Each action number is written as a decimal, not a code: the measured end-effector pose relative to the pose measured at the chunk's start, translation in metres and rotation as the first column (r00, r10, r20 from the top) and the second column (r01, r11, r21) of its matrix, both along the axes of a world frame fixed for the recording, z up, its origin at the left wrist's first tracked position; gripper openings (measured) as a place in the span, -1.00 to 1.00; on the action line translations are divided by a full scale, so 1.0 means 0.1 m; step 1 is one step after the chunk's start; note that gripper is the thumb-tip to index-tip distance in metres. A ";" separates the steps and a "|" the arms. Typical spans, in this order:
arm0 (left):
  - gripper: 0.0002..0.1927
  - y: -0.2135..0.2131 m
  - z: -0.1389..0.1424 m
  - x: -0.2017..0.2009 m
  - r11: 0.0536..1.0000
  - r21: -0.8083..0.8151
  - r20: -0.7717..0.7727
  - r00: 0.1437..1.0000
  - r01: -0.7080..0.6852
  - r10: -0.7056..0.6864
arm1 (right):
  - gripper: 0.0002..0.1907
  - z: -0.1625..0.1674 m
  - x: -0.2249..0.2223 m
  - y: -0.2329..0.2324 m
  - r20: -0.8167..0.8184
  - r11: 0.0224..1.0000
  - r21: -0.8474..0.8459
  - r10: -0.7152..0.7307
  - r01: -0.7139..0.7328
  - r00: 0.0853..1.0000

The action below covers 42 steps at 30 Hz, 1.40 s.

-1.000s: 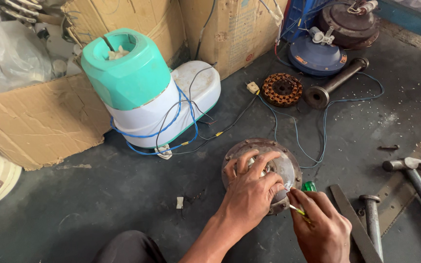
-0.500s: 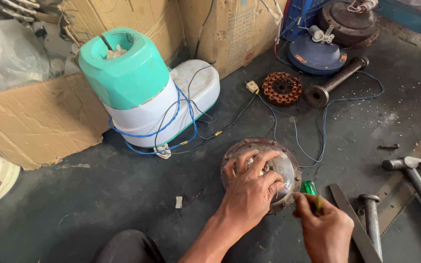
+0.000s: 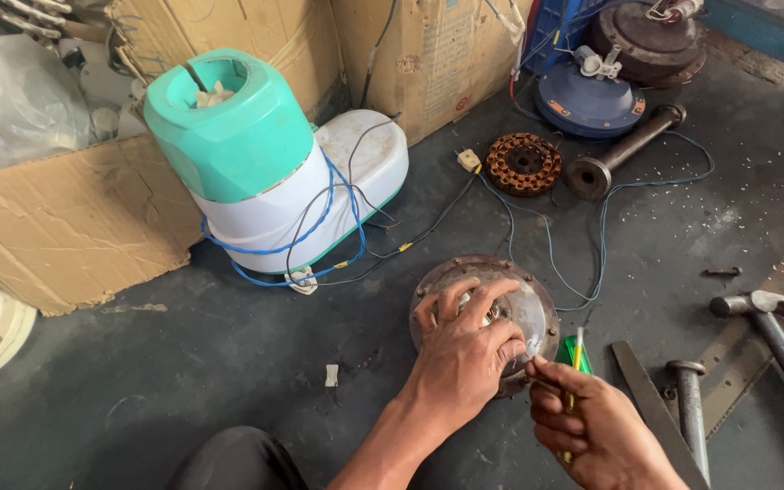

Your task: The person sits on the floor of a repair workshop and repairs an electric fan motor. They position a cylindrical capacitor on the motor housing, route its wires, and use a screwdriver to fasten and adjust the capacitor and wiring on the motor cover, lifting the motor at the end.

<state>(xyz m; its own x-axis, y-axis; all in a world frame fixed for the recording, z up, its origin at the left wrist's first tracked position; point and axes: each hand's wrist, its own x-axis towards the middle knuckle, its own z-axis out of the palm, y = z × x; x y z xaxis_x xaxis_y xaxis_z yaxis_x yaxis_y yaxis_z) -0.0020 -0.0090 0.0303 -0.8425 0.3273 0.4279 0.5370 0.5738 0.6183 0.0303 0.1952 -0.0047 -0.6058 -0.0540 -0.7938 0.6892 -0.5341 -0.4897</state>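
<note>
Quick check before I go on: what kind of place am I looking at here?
Likely a small appliance or fan repair workshop, worked on the floor. A bare copper-wound stator lies by loose wires, a hammer rests nearby, and the left hand steadies an opened round motor housing.

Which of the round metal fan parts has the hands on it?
The rusty round housing nearest the person: the left hand rests on it. The copper winding and blue housing lie untouched farther away.

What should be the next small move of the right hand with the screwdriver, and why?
Probably press the screwdriver tip squarely into a rim screw of the round metal motor cover before turning. The left hand lies spread over the cover, holding it down, while the right hand grips the tool at the cover's edge.
</note>
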 end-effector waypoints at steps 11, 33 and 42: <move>-0.90 0.04 -0.02 -0.02 1.000 0.007 -0.008 1.000 -0.020 0.020 | -0.72 0.25 0.11 -0.25 -0.270 0.764 0.632 0.065 0.126 0.961; -0.87 0.07 0.03 -0.11 1.000 0.002 -0.023 0.999 -0.030 0.030 | -0.70 0.20 -0.05 -0.10 -0.184 0.978 0.161 -0.104 0.134 0.977; -0.87 0.07 0.04 -0.09 0.999 0.011 -0.002 1.000 -0.030 0.030 | -0.75 0.22 -0.03 -0.22 -0.319 0.954 0.238 -0.102 0.184 0.942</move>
<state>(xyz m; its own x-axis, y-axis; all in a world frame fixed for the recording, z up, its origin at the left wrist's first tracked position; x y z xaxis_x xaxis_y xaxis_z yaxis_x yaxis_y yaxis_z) -0.0108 -0.0024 0.0342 -0.8510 0.2974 0.4328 0.5209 0.5830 0.6235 0.0269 0.1736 0.0175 -0.8030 0.2356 -0.5475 0.4136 -0.4411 -0.7965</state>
